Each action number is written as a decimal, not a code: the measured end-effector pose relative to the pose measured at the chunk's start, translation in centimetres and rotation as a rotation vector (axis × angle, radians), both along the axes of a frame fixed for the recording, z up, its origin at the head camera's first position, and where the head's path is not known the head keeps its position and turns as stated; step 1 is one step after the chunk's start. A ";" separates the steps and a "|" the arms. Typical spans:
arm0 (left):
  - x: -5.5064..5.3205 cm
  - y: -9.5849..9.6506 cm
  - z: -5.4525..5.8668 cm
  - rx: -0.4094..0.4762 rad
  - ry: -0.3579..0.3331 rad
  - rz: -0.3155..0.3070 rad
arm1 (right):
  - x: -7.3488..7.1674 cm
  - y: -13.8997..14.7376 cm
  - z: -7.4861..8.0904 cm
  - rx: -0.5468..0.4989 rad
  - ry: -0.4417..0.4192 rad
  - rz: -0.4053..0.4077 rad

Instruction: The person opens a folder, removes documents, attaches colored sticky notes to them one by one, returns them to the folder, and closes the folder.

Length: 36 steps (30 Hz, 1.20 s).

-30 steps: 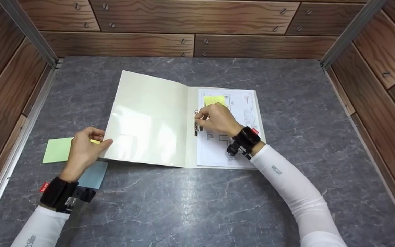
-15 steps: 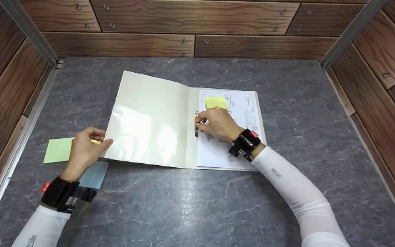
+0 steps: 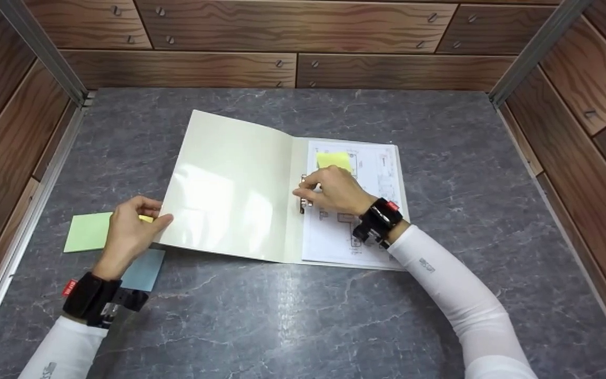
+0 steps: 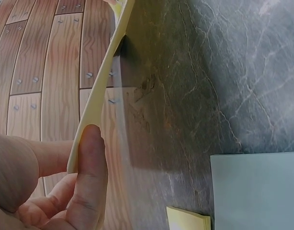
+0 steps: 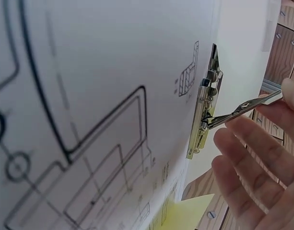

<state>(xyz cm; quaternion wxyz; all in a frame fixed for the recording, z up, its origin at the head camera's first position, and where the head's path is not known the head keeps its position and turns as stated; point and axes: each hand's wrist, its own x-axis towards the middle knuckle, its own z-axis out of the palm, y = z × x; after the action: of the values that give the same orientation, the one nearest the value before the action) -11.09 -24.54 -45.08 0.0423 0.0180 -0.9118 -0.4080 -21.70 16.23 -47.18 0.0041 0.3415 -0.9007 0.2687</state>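
Note:
An open cream folder (image 3: 229,184) lies on the table with its left cover lifted at a slant. My left hand (image 3: 130,231) pinches that cover's outer edge between thumb and fingers; the left wrist view shows the cover's edge (image 4: 96,96) in the grip. Over the right half, my right hand (image 3: 340,189) pinches the raised lever (image 5: 247,106) of a metal spring clip (image 5: 204,105) by the folder's spine. Beneath that hand lie white sheets (image 3: 334,242) with printed line drawings. A yellow sticky note (image 3: 333,159) sits near the top sheet's upper edge.
Left of the folder are a green sticky pad (image 3: 86,232) and a blue sticky pad (image 3: 145,269), with a small yellow pad (image 4: 187,219) partly behind the left hand. Wood-patterned walls (image 3: 177,68) border the grey marbled table (image 3: 261,326) at the back and sides.
My right hand has moved slightly toward me, and its fingertips now reach farther left with the clip lever. The folder's right half has shifted slightly toward me. My left hand keeps its hold.

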 end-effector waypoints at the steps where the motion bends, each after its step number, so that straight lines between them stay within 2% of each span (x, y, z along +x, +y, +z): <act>1: 0.0 0.0 0.0 0.000 -0.001 0.002 | 0.0 0.0 0.0 -0.008 -0.016 -0.004; 9: 0.2 0.0 -0.1 0.004 0.007 -0.001 | 0.0 0.3 0.1 -0.053 -0.062 -0.023; 15: 0.2 0.0 -0.1 0.010 0.015 -0.009 | 0.2 0.6 0.0 -0.025 -0.065 -0.036; 22: 0.2 0.0 0.0 0.015 0.004 -0.005 | 0.4 0.4 -0.2 0.035 -0.038 -0.052; 29: 0.1 0.0 0.5 0.014 0.000 -0.007 | 1.0 -0.1 -0.4 0.110 0.048 -0.034; 36: 0.2 0.0 0.6 0.020 0.007 -0.016 | 1.4 -0.3 -0.4 0.139 0.045 -0.041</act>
<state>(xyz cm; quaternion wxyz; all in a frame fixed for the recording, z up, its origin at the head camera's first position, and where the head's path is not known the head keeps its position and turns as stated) -10.92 -24.50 -44.50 0.0420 0.0100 -0.9077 -0.4173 -20.29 15.97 -47.62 0.0061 0.3282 -0.9237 0.1974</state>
